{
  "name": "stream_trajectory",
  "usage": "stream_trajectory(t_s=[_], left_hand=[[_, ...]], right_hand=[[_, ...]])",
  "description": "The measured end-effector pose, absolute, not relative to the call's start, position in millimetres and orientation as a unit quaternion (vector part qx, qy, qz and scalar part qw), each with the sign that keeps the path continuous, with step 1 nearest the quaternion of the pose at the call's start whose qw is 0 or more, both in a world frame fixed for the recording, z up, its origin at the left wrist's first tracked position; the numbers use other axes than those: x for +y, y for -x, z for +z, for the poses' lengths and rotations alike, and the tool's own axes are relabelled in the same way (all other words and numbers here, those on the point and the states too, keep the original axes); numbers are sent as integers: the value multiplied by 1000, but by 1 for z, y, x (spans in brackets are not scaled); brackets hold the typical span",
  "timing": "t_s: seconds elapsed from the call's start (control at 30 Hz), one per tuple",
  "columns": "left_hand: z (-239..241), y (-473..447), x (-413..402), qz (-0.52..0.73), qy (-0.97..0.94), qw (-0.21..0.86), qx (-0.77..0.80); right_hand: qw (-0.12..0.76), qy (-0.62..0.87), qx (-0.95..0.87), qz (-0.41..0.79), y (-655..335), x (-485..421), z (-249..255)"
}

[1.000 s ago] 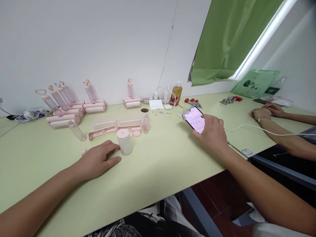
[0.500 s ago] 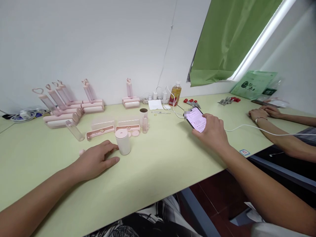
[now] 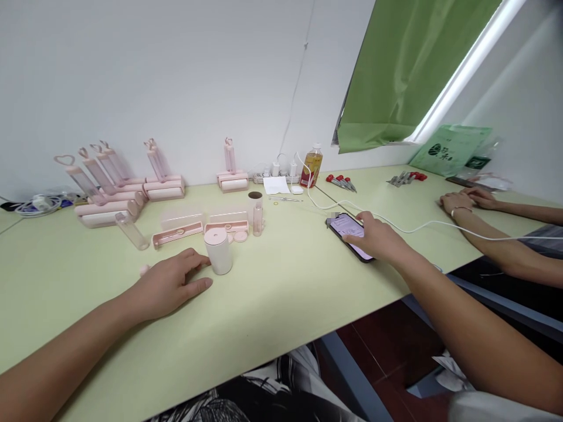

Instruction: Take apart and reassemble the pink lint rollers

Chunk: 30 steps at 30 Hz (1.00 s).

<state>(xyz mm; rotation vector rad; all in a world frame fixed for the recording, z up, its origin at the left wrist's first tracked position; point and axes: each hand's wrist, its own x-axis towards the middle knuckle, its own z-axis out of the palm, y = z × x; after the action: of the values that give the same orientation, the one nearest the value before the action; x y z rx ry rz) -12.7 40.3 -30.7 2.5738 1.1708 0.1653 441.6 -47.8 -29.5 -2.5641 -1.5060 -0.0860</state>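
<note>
My left hand [image 3: 169, 284] rests flat on the pale green table [image 3: 281, 293], fingers loosely spread, fingertips just left of an upright white roll with a pink cap [image 3: 219, 251]. It holds nothing. My right hand [image 3: 376, 239] lies over a lit phone [image 3: 349, 234] that sits low on the table, fingers curled round its right edge. A white cable [image 3: 422, 225] runs from the phone to the right. Pink trays and clear covers [image 3: 200, 225] lie just beyond the roll.
Several pink lint rollers [image 3: 114, 193] lie at the back left, one more [image 3: 232, 176] near the wall. A power strip, an orange drink bottle [image 3: 312, 166] and red-handled tools [image 3: 341, 181] stand further back. Another person's hands [image 3: 468, 202] rest at the right.
My right hand has lowered the phone from a raised tilt down onto the table and nearer to me. My left hand has stayed put.
</note>
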Motion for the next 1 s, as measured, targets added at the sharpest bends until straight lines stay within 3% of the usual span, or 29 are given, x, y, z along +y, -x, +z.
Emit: stream_trajectory(t_s=[1.0], left_hand=[[-28,11,39,53,-895,159,414]], right_hand=[[91,870,-483,35,-465,-53,-9]])
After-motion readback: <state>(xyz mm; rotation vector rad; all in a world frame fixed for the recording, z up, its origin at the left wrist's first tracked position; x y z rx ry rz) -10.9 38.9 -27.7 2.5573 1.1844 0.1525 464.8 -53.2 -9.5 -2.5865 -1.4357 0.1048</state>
